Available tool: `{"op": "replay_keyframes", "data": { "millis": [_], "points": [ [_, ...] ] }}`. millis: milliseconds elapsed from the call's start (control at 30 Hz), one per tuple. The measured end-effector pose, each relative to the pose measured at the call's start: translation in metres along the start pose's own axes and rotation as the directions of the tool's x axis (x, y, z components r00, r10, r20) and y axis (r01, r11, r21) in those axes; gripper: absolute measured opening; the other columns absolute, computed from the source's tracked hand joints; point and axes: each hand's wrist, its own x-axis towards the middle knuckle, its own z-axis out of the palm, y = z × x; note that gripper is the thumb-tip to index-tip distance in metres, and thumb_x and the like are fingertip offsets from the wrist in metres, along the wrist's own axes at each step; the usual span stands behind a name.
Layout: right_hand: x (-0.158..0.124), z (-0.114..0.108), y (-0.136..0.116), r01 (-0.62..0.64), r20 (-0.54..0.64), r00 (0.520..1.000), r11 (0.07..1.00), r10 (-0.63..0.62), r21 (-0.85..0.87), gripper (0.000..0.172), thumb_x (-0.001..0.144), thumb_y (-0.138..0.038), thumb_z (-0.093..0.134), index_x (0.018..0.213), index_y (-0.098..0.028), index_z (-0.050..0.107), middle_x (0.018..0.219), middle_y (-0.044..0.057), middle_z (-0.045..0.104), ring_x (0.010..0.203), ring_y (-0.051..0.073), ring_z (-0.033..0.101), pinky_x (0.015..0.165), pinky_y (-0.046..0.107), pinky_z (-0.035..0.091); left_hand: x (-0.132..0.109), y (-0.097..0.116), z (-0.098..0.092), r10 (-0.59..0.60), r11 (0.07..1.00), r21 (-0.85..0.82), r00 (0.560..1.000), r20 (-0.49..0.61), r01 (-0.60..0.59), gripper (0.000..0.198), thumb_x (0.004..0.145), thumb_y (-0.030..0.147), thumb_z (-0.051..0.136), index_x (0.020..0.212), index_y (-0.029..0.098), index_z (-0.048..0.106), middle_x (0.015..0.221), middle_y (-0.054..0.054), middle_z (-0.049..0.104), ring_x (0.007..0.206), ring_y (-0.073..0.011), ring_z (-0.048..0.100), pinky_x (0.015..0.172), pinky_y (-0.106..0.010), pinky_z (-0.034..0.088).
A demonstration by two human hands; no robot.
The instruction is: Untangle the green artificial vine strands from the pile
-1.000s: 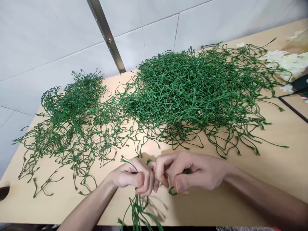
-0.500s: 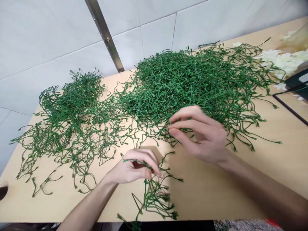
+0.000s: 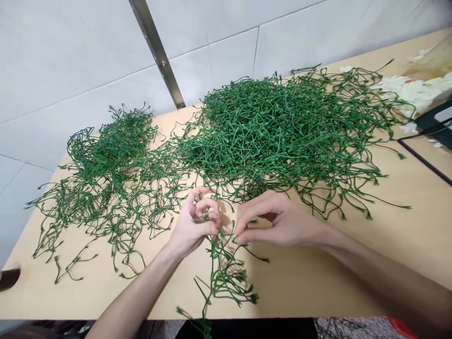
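Observation:
Thin green plastic stems with small forked tips make up a cluster (image 3: 229, 278) at the table's front edge, one end hanging over it. My left hand (image 3: 197, 223) pinches a stem at the top of this cluster between thumb and fingers. Just to its right, my right hand (image 3: 270, 219) has its thumb and fingertips closed on a stem tip beside the left fingers. The exact join between the fingertips is too small to make out. Behind both hands spreads a large heap of green stems (image 3: 275, 122).
A smaller pile of stems (image 3: 116, 150) lies to the left, with loose ones strewn between. White artificial flowers (image 3: 413, 92) and a black-framed object (image 3: 436, 120) are at the right. A metal strip (image 3: 157, 52) runs down the tiled wall behind the wooden table (image 3: 318, 282).
My right hand has come from the large heap down and left to meet the left hand, its fingers now pinched. The left hand has risen slightly.

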Motion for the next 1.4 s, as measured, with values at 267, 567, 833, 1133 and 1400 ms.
{"op": "replay_keyframes", "data": {
  "millis": [267, 567, 833, 1133, 1400],
  "points": [
    [-0.003, 0.004, 0.000, -0.018, -0.015, 1.000, 1.000, 0.018, -0.004, 0.016, 0.074, -0.021, 0.079, 0.087, -0.015, 0.072, 0.067, 0.002, 0.073, 0.062, 0.012, 0.069, 0.060, 0.021, 0.053, -0.003, -0.004, 0.008, 0.241, 0.916, 0.345, 0.969, -0.061, -0.206, 0.035, 0.068, 0.029, 0.084, 0.064, 0.016, 0.052, 0.071, 0.003, 0.047, 0.069, -0.0106, 0.054, 0.058, -0.022, 0.045],
    [-0.003, 0.002, -0.001, -0.052, -0.134, 0.990, 0.992, 0.036, -0.114, 0.016, 0.073, -0.021, 0.077, 0.086, -0.014, 0.071, 0.064, 0.001, 0.068, 0.059, 0.012, 0.065, 0.055, 0.021, 0.050, -0.009, 0.006, 0.007, 0.292, 0.668, 0.628, 0.917, 0.272, -0.399, 0.030, 0.083, 0.048, 0.067, 0.084, 0.019, 0.075, 0.082, -0.005, 0.058, 0.081, -0.0175, 0.053, 0.072, -0.032, 0.043],
    [-0.003, -0.002, 0.001, 0.048, 0.021, 0.999, 0.860, -0.044, -0.507, 0.018, 0.090, -0.028, 0.062, 0.079, -0.014, 0.067, 0.078, 0.003, 0.057, 0.071, 0.011, 0.054, 0.064, 0.024, 0.043, -0.013, 0.012, 0.012, 0.059, 0.738, 0.647, 0.974, 0.219, -0.190, 0.031, 0.090, 0.042, 0.059, 0.082, 0.013, 0.068, 0.070, -0.003, 0.062, 0.057, -0.0089, 0.047, 0.053, -0.023, 0.036],
    [-0.003, 0.002, -0.006, -0.134, 0.159, 0.975, 0.980, 0.157, -0.147, 0.035, 0.098, -0.031, 0.048, 0.074, -0.012, 0.063, 0.063, 0.002, 0.063, 0.057, 0.008, 0.055, 0.054, 0.020, 0.039, -0.013, 0.011, 0.005, -0.295, 0.884, 0.459, 0.868, 0.399, 0.089, 0.055, 0.090, 0.059, 0.050, 0.067, 0.012, 0.066, 0.058, -0.003, 0.056, 0.051, -0.0087, 0.045, 0.048, -0.022, 0.037],
    [-0.002, 0.007, 0.000, -0.247, 0.398, 0.913, 0.895, 0.087, 0.372, 0.025, 0.096, -0.028, 0.052, 0.087, -0.010, 0.067, 0.087, 0.012, 0.074, 0.078, 0.013, 0.069, 0.075, 0.025, 0.053, -0.013, 0.006, 0.003, -0.243, 0.947, 0.318, 0.758, 0.605, 0.050, 0.058, 0.087, 0.062, 0.051, 0.046, 0.021, 0.059, 0.051, -0.009, 0.061, 0.070, -0.0222, 0.064, 0.069, -0.034, 0.052]
  ]
}}
